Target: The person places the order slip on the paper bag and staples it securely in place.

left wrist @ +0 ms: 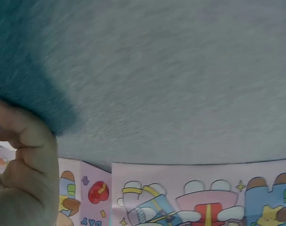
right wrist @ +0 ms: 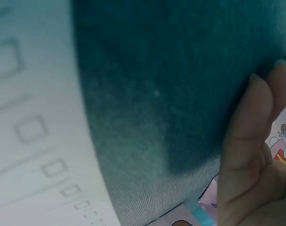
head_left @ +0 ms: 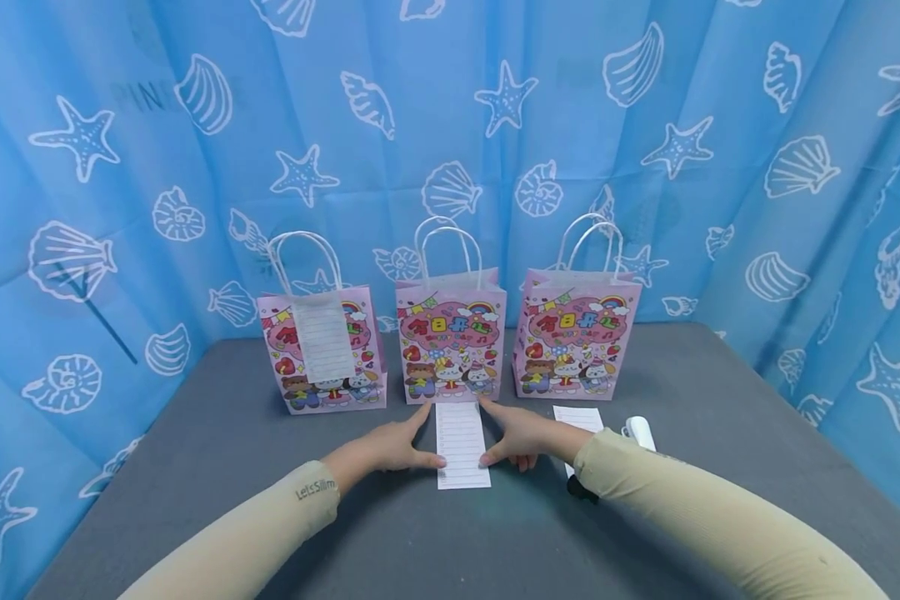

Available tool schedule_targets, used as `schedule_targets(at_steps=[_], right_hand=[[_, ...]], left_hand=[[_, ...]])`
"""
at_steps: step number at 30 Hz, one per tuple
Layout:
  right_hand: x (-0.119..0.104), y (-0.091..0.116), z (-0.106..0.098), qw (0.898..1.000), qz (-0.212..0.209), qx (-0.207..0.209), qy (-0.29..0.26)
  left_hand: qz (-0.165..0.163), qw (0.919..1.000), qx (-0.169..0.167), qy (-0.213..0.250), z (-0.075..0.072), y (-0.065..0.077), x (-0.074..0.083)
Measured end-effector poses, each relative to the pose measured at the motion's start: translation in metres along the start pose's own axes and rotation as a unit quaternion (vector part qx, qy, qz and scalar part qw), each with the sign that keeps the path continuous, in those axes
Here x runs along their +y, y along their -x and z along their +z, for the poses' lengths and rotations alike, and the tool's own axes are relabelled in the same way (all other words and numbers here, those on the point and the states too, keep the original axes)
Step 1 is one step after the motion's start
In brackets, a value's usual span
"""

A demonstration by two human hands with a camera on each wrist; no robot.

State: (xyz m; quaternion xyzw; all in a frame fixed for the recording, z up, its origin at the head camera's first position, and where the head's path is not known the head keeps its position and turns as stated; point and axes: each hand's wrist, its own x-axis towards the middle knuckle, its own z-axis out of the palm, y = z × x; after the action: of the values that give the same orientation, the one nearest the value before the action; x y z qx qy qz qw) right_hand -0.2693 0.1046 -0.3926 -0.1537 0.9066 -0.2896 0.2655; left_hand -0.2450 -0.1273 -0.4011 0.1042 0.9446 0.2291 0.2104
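In the head view a narrow lined paper slip lies flat on the table, just in front of the middle gift bag. My left hand is at the slip's left side, thumb and forefinger spread toward its edge. At the opposite edge my right hand mirrors this, with thumb and forefinger apart and the other fingers bent under. Neither hand visibly pinches the paper. The left wrist view catches part of the left hand; the right wrist view has the right hand beside a checkbox sheet.
A left gift bag carries a lined slip on its front. The right gift bag stands behind another slip, partly under my right forearm. Nearby are a small white object and a black one, kinds unclear. A blue curtain hangs behind.
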Motion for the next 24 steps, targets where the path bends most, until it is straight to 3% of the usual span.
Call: schedule_targets(at_steps=[7, 16, 24], right_hand=[[-0.001, -0.008, -0.002, 1.000, 0.021, -0.004, 0.019], [-0.001, -0.012, -0.002, 0.999, 0.035, -0.012, 0.039], [-0.002, -0.012, -0.001, 0.998, 0.032, -0.008, 0.046]], left_hand=[[-0.032, 0.9994, 0.006, -0.012, -0.002, -0.009, 0.005], [-0.028, 0.9995, -0.003, 0.012, -0.004, -0.015, -0.002], [-0.025, 0.9992, 0.001, -0.032, -0.006, -0.016, 0.005]])
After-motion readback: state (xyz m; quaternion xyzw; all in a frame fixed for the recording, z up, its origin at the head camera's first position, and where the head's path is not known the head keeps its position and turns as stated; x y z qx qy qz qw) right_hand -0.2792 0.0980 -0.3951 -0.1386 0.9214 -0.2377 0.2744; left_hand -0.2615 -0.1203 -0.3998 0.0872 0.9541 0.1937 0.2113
